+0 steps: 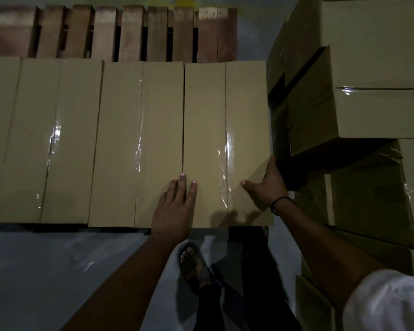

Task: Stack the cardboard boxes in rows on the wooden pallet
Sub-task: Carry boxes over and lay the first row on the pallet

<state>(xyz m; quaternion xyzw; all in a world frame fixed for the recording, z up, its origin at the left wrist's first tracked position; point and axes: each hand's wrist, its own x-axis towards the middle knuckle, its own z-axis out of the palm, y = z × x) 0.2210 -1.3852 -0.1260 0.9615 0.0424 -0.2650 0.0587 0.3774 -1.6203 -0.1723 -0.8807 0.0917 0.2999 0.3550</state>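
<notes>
Right-end box (pixel 225 139), last in a row of three on the pallet (pixel 129 32), is being pressed by the left hand (pixel 175 209), fingers straight, nearly together. Its right edge is being gripped by the right hand (pixel 265 187), thumb spread on top, other fingers hidden over the side.

Grey floor (pixel 58 271), dark sandal (pixel 193 268)

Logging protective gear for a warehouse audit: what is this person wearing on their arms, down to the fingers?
No gloves. The right arm has a thin dark band at the wrist and a white short sleeve near the shoulder. The left arm shows no sleeve, watch or band in view.
</notes>
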